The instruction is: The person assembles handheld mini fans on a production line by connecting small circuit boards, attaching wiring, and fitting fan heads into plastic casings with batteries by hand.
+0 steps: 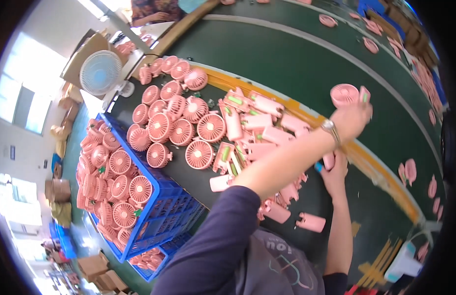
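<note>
My left hand point(355, 119), with a watch on its wrist, stretches over to the right above the green conveyor belt. It is closed on a small pink handheld fan point(344, 95), whose handle shows a green strip. Below it, my right hand point(334, 169) is closed around a pink fan handle point(329, 161); a small blue piece point(318, 167) shows beside those fingers. Many pink handle casings point(257, 121), some showing green inside, lie heaped left of my hands, partly hidden by my left forearm. Round pink fan heads point(182, 132) cover the worktop farther left.
A blue crate point(156, 196) full of fan heads stands left of the worktop, above another blue crate point(161, 260). A yellow-edged rail point(385, 179) divides worktop from belt. Pink fans point(410, 169) lie on the belt. Beyond stand a table fan point(100, 73) and another person point(156, 12).
</note>
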Motion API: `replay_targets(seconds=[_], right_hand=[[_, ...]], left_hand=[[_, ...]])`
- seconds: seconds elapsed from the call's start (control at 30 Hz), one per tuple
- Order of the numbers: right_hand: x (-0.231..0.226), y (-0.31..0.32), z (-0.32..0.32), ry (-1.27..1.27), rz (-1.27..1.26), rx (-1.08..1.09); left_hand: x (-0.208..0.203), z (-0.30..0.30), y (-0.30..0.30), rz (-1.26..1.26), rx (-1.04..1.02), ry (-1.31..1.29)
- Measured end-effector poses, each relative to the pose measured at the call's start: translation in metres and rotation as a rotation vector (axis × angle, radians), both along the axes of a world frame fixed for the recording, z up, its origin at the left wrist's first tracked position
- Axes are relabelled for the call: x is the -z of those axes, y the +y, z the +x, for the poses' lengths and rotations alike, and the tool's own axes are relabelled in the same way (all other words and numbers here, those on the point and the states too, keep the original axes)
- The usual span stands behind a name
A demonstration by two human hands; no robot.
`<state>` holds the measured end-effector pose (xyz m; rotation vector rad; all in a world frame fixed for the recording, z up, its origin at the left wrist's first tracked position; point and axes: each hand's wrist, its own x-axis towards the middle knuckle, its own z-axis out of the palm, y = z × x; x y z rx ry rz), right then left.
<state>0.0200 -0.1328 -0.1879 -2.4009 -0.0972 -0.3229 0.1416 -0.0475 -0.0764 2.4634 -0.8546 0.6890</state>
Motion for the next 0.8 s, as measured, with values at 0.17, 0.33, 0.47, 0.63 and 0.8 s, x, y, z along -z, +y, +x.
replay_targets(seconds=[0.17,0.33,0.47,0.63,0.8], right_hand=[[0.025,-0.060,-0.025,0.063,0.079,0.053],[-0.022,-0.091,-0.099,0.143,0.418,0.345],[-0.029,-0.122,-0.131,0.246,0.089,0.356],[-0.030,-0.104,-0.105,0.052,-0.351,0.343],[-0.033,-0.084,-0.099,0.154,-0.293,0.410]], left_hand=[[0.007,-0.016,0.044,0.178,0.182,0.322],[-0.001,0.009,0.272,0.270,-0.551,0.439],[0.047,0.023,0.374,0.437,-0.680,0.763],[0.062,0.025,0.382,0.300,-0.536,0.753],[0.045,0.003,0.382,-0.137,-0.524,0.514]])
